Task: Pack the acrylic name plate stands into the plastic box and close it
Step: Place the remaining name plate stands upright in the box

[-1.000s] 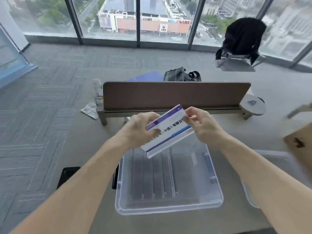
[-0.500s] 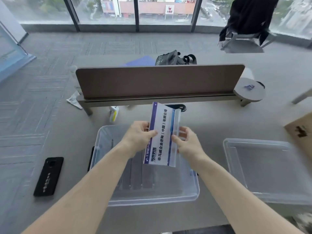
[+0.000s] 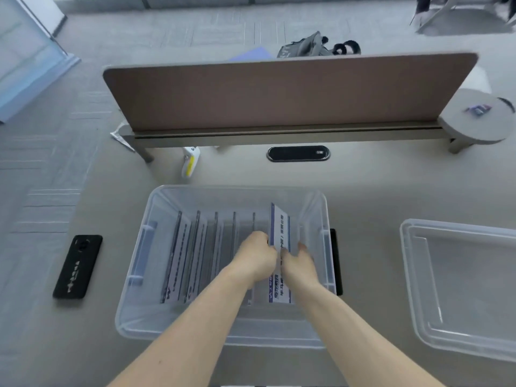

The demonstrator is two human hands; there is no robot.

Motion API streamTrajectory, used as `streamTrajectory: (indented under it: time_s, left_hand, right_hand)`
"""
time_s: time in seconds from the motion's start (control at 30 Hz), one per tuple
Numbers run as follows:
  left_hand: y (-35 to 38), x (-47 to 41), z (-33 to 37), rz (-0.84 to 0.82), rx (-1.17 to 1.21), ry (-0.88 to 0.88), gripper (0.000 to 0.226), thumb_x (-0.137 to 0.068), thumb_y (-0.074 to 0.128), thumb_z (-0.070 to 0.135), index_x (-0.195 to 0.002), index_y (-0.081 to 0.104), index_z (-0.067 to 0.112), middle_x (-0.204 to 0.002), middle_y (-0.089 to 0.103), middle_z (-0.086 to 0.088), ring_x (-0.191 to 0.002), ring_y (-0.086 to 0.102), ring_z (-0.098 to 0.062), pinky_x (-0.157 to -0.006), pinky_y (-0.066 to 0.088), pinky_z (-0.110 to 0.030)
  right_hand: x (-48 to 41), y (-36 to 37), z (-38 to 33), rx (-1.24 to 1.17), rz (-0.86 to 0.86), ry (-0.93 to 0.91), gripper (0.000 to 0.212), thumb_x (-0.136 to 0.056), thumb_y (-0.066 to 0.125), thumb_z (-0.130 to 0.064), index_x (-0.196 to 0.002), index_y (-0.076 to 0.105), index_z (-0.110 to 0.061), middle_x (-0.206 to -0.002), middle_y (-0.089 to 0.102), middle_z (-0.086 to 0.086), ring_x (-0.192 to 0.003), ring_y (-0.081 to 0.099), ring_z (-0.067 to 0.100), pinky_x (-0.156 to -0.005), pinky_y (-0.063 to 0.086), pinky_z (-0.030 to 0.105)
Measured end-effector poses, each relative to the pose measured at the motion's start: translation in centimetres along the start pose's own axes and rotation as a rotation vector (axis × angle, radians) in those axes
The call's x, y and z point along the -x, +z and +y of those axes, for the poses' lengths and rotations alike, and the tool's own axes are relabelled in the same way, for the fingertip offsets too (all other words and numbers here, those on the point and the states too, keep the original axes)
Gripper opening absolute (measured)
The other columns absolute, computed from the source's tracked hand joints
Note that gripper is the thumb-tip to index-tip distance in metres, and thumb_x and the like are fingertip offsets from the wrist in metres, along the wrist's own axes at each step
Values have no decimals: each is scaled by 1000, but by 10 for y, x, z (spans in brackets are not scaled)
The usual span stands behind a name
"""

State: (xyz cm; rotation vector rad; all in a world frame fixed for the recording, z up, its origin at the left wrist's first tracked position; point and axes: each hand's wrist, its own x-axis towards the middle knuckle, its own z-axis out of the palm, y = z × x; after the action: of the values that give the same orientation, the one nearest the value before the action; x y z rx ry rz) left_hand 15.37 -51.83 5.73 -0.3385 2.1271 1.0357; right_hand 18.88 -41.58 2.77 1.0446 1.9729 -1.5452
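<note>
A clear plastic box [image 3: 134, 317] stands open on the grey desk in front of me. Several acrylic name plate stands [image 3: 184, 255] stand on edge in a row inside it. At the right end of the row is a white name plate stand with blue stripes and dark print [image 3: 280, 227], upright and down inside the box. My left hand [image 3: 255, 256] grips its left side and my right hand [image 3: 298, 265] its right side. The box's clear lid [image 3: 460, 286] lies flat on the desk to the right, apart from the box.
A black phone [image 3: 76, 265] lies left of the box. A brown divider panel [image 3: 279, 90] runs across the desk behind it, with a black cable port [image 3: 298, 153] and a white and yellow object [image 3: 190, 162] below it. A round grey stand [image 3: 477, 115] is at the far right.
Both hands turned the printed name plate stand from a slanted hold above the box to upright, then lowered it into the right end of the row. The view tilted down.
</note>
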Motion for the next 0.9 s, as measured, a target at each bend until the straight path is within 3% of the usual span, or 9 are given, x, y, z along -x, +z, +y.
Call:
streamTrajectory:
  time_s: [0.1,0.17,0.3,0.43,0.53,0.67,0.8,0.9]
  left_hand:
    - [11,-10,-3,5,-59,-22,25,-95,48,12,-110,68,7,-103,74,-13,-88,70,-29,-82,62,-44]
    - [17,-14,-7,14,-104,-37,23,-97,50,10,-111,68,7,-105,73,-13,-91,71,-29,-85,61,-46]
    - [27,-15,-10,49,-180,-43,23,-100,49,11,-118,63,6,-112,70,-13,-98,69,-29,-87,60,-43]
    - [34,-16,-5,75,-239,-38,20,-103,47,15,-118,58,7,-114,67,-14,-100,67,-30,-72,52,-35]
    - [32,-16,-5,87,-242,7,22,-104,48,25,-113,59,8,-106,69,-13,-95,69,-30,-67,52,-34]
    - [17,-12,1,156,-237,179,36,-103,53,33,-132,60,15,-128,69,-5,-116,67,-24,-95,54,-34]
    - [-6,-9,5,451,-318,419,32,-99,59,26,-130,62,22,-124,69,5,-109,67,-18,-89,56,-36]
    - [-21,-13,-3,484,-434,338,44,-96,61,28,-139,51,23,-135,57,1,-117,62,-24,-89,54,-39]
  right_hand:
    - [-10,13,11,-21,-19,90,56,-97,45,-32,-150,36,-14,-140,56,13,-109,61,30,-84,52,34]
    - [-17,14,14,-1,-24,129,52,-103,42,-28,-153,34,-14,-147,51,13,-118,58,31,-88,47,33]
    - [-28,14,21,15,-41,168,55,-105,39,-29,-157,27,-13,-161,35,11,-144,40,32,-110,38,39]
    - [-37,13,24,-2,-57,194,60,-102,43,-30,-158,25,-17,-162,35,7,-144,42,30,-111,40,39]
    - [-43,15,27,-10,-62,203,54,-99,41,-35,-149,42,-14,-152,49,10,-134,52,30,-105,46,39]
    - [-44,14,25,23,-72,166,44,-101,31,-34,-127,60,-14,-130,65,14,-114,64,31,-83,48,33]
    - [-38,12,20,9,-94,173,48,-106,26,-34,-148,44,-18,-154,44,7,-138,46,30,-110,43,45]
    - [-40,12,19,19,-111,159,47,-107,25,-33,-148,42,-17,-156,41,6,-140,43,30,-112,40,49]
